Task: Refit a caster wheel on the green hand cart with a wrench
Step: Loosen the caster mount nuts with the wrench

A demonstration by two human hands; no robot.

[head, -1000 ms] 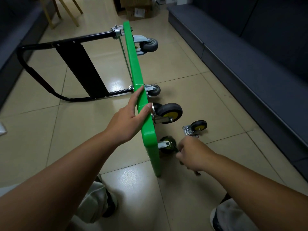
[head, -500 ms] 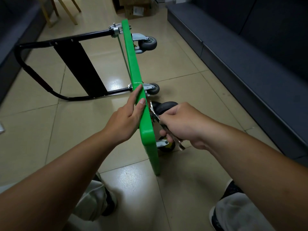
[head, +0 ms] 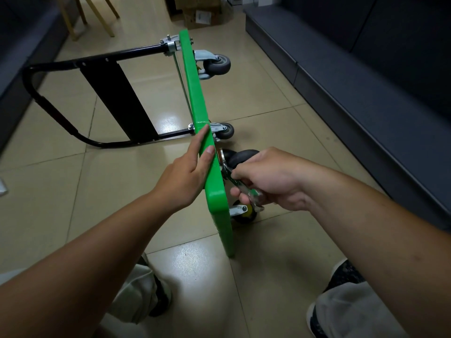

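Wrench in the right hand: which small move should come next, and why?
Probably a short turn of the wrench to tighten the black caster wheel. The right hand grips the wrench, whose head sits at that wheel's mount against the green cart, and the left hand presses flat on the cart's edge to steady it.

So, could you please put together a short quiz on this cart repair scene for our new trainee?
1. True or false: the left hand holds the wrench.
2. The green cart is: A) upright on its wheels, B) tipped on its edge, C) lifted in the air.
3. What colour is the farthest caster wheel?
Key: 1 false, the right hand holds it; 2 B; 3 grey.
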